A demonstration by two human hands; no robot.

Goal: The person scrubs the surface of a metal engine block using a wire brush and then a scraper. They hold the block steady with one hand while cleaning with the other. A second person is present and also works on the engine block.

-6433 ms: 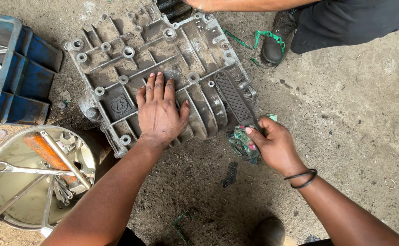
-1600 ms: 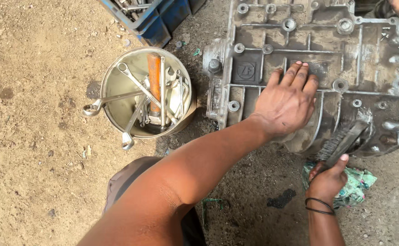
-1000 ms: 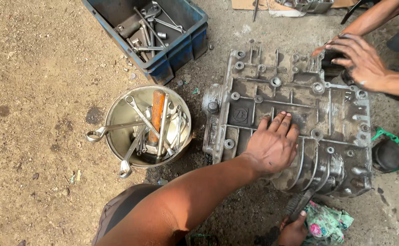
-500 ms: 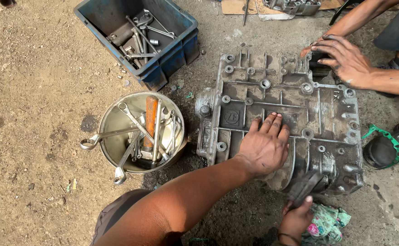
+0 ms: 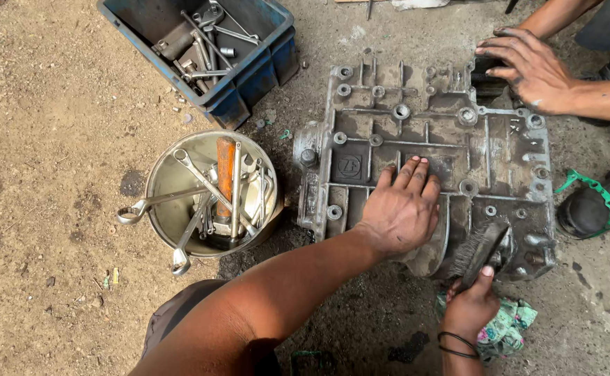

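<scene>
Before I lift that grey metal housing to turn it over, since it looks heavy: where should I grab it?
Probably by its two short ends, one hand under each. The housing lies flat on the ground, wide and ribbed; the left end beside the round tool tin is free, while another person's hand rests on the far right corner.

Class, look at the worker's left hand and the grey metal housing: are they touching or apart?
Touching. The head view shows the left hand pressed palm down, fingers spread flat, on the ribbed face of the metal housing.
</scene>
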